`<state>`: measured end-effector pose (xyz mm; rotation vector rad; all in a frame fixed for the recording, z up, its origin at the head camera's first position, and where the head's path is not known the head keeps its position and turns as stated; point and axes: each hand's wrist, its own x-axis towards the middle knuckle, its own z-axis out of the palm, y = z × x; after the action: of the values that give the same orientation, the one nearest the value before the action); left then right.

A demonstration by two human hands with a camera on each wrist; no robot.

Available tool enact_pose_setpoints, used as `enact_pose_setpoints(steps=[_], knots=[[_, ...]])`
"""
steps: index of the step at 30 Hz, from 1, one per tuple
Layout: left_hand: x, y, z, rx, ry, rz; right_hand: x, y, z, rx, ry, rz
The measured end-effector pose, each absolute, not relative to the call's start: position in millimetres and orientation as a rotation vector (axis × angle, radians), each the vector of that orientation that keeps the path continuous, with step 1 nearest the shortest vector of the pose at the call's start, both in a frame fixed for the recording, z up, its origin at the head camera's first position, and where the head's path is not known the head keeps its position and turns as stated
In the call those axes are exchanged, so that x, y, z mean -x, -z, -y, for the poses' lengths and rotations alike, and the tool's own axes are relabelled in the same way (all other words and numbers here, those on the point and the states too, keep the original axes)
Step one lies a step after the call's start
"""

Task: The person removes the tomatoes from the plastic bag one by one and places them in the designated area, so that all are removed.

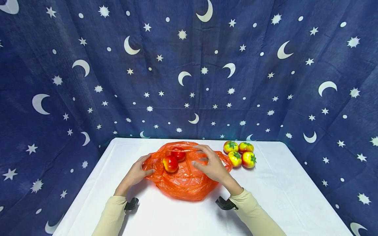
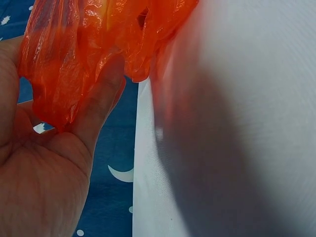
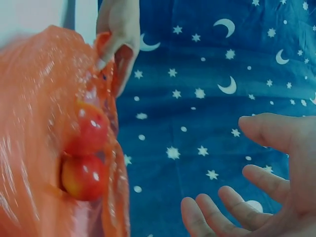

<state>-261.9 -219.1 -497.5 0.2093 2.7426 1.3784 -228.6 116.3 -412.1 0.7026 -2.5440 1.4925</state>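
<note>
An orange-red plastic bag (image 1: 189,186) lies on the white table with its mouth spread. Two shiny red-and-yellow apples (image 1: 170,164) show in the mouth, side by side; the right wrist view also has both apples (image 3: 85,177). My left hand (image 1: 137,172) grips the left edge of the bag; in the left wrist view the bag's film passes between the thumb and fingers of this hand (image 2: 49,163). Over the bag's right side is my right hand (image 1: 213,165), its fingers spread and holding nothing. The right wrist view has that hand (image 3: 266,187) apart from the bag.
Several yellow-and-red fruits with green leafy tops (image 1: 248,159) sit in a cluster at the back right, close beside the bag. The white table (image 1: 283,190) ends at a blue curtain (image 1: 206,91) with moons and stars. A black strap device is on each wrist.
</note>
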Motion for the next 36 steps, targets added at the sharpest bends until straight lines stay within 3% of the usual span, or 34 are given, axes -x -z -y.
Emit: enact_pose_setpoints(steps=[18, 36], knots=[[260.7, 496.9, 216.6, -0.228, -1.375, -2.75, 244.2, 442.2, -76.1, -0.688, -1.651, 2.67], [258.4, 496.1, 219.8, -0.22, -1.378, -2.762, 261.5, 456.6, -43.3, -0.581, -1.426, 2.853]])
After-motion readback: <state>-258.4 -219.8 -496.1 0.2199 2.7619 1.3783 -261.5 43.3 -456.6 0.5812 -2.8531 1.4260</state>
